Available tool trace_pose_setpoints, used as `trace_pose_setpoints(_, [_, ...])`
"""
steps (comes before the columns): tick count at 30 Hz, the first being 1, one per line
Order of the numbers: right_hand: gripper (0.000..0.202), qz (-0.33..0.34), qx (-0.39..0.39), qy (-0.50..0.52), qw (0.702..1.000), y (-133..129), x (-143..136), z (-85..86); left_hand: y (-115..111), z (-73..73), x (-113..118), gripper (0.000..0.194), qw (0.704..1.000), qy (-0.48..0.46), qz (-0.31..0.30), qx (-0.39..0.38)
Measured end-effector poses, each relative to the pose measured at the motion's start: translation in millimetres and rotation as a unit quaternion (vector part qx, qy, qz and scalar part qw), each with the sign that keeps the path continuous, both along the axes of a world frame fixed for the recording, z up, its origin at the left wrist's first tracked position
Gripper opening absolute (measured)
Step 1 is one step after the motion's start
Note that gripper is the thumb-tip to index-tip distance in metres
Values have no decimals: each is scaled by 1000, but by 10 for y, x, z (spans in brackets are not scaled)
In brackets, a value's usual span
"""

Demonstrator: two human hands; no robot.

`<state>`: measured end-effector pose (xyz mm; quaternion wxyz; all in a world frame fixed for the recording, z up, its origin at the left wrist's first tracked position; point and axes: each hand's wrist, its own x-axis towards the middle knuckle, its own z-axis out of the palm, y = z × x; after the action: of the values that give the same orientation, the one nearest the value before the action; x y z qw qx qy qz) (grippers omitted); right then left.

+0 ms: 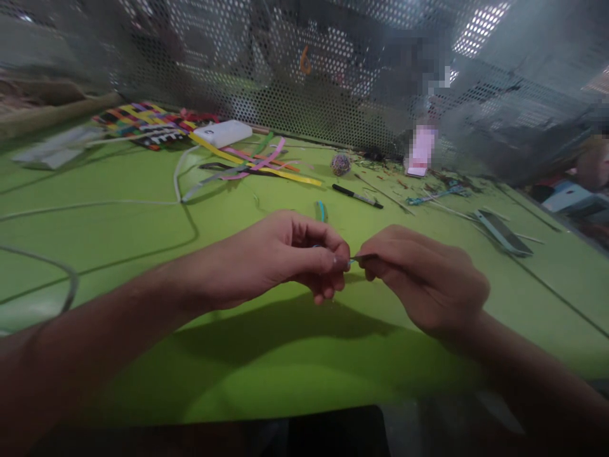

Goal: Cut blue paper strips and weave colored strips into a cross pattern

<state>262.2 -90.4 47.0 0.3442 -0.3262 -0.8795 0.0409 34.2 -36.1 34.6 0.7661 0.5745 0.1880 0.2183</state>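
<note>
Both hands are raised over the green table (pixel 228 374), their fingertips nearly touching. My left hand (pixel 304 257) pinches something small between thumb and forefinger; a bit of light blue shows at the fingertips. My right hand (pixel 419 273) is closed on a thin dark piece (pixel 367 256) that points toward the left fingertips. What that piece is cannot be made out. Just beyond my left hand lies a short blue and dark strip (pixel 322 211). A black pen (pixel 357 196) lies farther back.
Colored strips (pixel 266 166), a woven piece (pixel 143 124) and a white box with a cable (pixel 224 132) lie back left. A speckled ball (pixel 340 164), blue threads (pixel 440 193) and scraps are near the perforated metal screen (pixel 285 89). A phone-like object (pixel 503 233) is right.
</note>
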Motion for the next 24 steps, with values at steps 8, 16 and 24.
trace_pose_setpoints(8, [15, 3, 4, 6, 1000, 4, -16, -12, 6, -16, -3, 10, 1000, -2, -1, 12])
trace_pose_setpoints(16, [16, 7, -2, 11, 1000, 8, -32, -3, 11, -2, -1, 9, 1000, 10, 3, 23])
trace_pose_setpoints(24, [15, 4, 7, 10, 1000, 8, -36, -13, 2, 9, -3, 10, 1000, 13, 6, 17])
